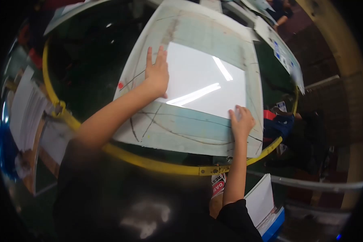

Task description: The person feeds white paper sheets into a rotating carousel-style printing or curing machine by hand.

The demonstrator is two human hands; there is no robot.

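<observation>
On the pale counter [181, 133] lies a shiny white sheet [201, 80], with the left hand [157, 74] open and flat on its left edge and the right hand [241, 123] pinching its near corner, so the slick sheet could slide crooked or bend.

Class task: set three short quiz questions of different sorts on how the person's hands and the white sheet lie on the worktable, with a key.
1. True or false: the left hand lies flat on the white sheet's left edge.
2. Which corner of the sheet does the right hand touch? A near right, B far left, C far right.
3. Fill in: the rail curving round the worktable is ____ in colour.

Key: 1 true; 2 A; 3 yellow.
</observation>
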